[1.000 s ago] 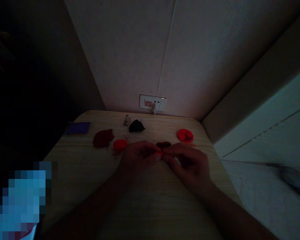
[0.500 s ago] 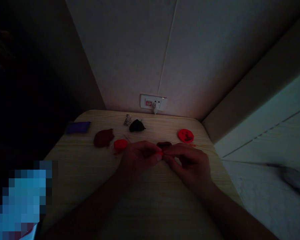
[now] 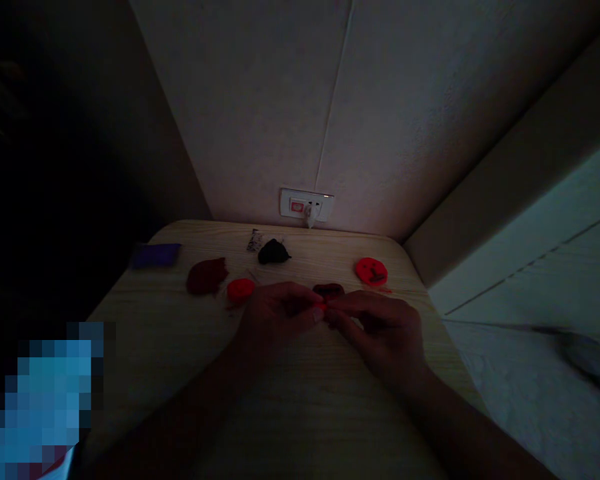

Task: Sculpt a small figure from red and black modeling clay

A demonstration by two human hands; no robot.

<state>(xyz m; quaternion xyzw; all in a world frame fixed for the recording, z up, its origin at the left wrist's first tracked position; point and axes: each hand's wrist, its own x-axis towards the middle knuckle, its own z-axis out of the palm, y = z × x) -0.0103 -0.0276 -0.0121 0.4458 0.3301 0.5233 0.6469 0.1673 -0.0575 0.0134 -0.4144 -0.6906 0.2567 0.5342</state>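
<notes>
Between my two hands is a small piece of bright red modelling clay (image 3: 324, 307). My left hand (image 3: 280, 313) pinches it from the left with thumb and forefinger. The fingertips of my right hand (image 3: 385, 327) close on its right side. Just beyond the fingertips lies a dark brown-red clay piece (image 3: 329, 289), partly hidden by my hands. A red clay lump (image 3: 241, 291) sits beside my left hand. Farther right rests a flat red clay disc (image 3: 371, 272) with dark marks like a face.
On the wooden table (image 3: 280, 413) also lie a brown-red clay slab (image 3: 207, 277), a black clay lump (image 3: 274, 252), a small clear wrapper (image 3: 255, 240) and a purple packet (image 3: 156, 255). A wall socket (image 3: 307, 205) with a plug is behind. A blurred-out bluish patch (image 3: 55, 393) covers the lower left.
My right hand has shifted very slightly at the fingertips, and a little more of the dark clay piece behind them shows. The red piece stays between both hands.
</notes>
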